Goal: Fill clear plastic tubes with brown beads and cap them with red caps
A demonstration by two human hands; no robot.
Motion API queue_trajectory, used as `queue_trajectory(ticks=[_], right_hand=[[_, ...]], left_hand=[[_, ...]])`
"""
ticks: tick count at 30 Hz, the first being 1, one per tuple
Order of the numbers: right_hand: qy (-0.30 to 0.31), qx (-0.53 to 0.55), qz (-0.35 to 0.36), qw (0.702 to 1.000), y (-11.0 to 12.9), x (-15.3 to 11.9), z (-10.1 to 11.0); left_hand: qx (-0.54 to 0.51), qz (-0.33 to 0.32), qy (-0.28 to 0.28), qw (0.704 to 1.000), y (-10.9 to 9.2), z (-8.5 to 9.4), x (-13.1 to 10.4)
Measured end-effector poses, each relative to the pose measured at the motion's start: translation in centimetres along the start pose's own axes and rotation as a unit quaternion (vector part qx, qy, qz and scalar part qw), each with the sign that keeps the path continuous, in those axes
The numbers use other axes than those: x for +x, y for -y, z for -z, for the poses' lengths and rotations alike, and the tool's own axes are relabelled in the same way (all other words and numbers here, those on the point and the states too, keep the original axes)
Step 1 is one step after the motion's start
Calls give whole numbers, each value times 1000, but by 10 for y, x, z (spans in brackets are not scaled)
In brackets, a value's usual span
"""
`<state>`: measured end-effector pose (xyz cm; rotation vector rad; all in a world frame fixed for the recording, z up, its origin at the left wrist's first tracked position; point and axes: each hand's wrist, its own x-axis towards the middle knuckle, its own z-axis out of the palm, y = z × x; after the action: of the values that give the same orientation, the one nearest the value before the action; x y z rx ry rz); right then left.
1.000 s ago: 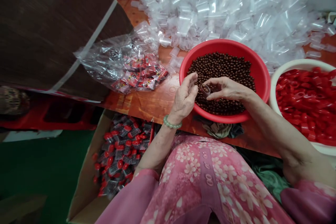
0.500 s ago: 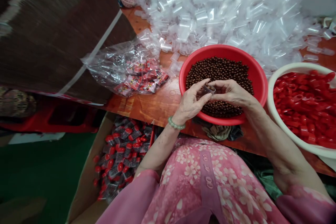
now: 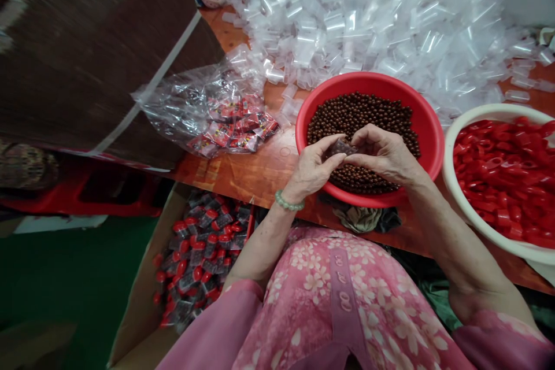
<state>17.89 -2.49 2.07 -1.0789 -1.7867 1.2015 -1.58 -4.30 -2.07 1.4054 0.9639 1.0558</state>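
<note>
Above the red basin (image 3: 427,127) of small dark brown balls (image 3: 359,113), my left hand (image 3: 310,167) pinches a small clear plastic container (image 3: 343,149) between thumb and fingers. Brown balls show through its wall. My right hand (image 3: 384,156) is curled at the container's right end, thumb and fingertips closed about it; the exact contact is partly hidden. To the right stands a cream basin (image 3: 453,185) full of red plastic caps (image 3: 503,179).
Behind the basins lies a big heap of empty clear containers (image 3: 347,17). On the left are a plastic bag (image 3: 173,107) with red packets (image 3: 236,124) and a large brown box (image 3: 108,40). Below the table edge, a carton (image 3: 139,306) holds filled, red-capped containers (image 3: 203,254).
The container has tilted in my left hand, showing more of its ball-filled side. My right fingers have drawn back slightly to the right and curled more.
</note>
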Motion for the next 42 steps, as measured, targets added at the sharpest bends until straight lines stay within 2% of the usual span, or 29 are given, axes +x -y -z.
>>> queue_trajectory(ticks=[3,7,12,15,19,21,24,29,35,39,42], right_hand=[[34,-2,1,999,1,2,4],[61,14,-12,998,1,1,12],[38,44,-42,997,-1,-4,18],[18,51,-23,998,-2,-4,18],[31,2,5,999,1,-3,14],[39,-41,8,998,4,-3,12],[17,-70,6,997,6,-5,11],[-18,-25,-28,999,1,-7,10],[24,-52,-46,997,1,-5,15],[22,-156,-15,987,6,-10,29],[-1,-198,18,980,16,-16,36]], left_hand=[[44,7,19,999,-2,-1,-1],[80,-21,43,996,-8,-2,-1],[93,-39,45,994,-13,-3,-1],[103,-48,58,992,-16,-2,-1],[99,-40,63,992,-17,1,0],[83,-32,69,994,-15,3,1],[44,-29,76,996,-12,5,2],[0,-8,75,997,-11,5,2],[-88,18,65,994,-14,6,2],[-211,71,79,972,-14,7,1],[-247,91,91,960,-17,6,1]])
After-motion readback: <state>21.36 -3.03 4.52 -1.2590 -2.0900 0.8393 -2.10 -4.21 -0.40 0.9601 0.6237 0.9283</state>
